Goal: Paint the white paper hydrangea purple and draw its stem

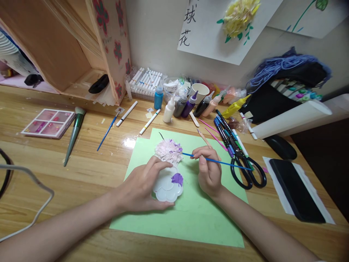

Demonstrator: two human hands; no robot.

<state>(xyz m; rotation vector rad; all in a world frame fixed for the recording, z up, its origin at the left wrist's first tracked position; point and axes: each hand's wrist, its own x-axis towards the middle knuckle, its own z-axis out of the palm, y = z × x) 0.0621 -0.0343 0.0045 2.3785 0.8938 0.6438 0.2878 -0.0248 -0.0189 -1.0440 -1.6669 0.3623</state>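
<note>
My left hand [141,185] rests on the green sheet [191,214], fingers curled together around the left edge of the white palette [167,193] and thumb over its top rim, so it grips the palette flat against the paper. One well on the palette's right side holds a blob of purple paint [177,179].

My right hand [208,171] is just right of the palette. Its thumb and first fingers pinch a thin blue brush [218,161] and the other fingers are tucked under. The brush lies nearly level. Its tip points left and reaches the right edge of the paper flower [168,151], and its tail runs out over the scissors [249,173]. I cannot tell whether the bristles actually touch the petals.

The flower is pale pink with purple dabs near its top. It sits on the green sheet, touching the upper edge of the palette.

The sheet lies on a wooden table [89,174]. Behind it stands a row of paint bottles [180,105] and a white cup [200,92], with a tray of markers [145,82] to their left. A loose blue brush [107,133] lies to the left of the sheet. A dark phone [296,189] lies far right on white paper.
</note>
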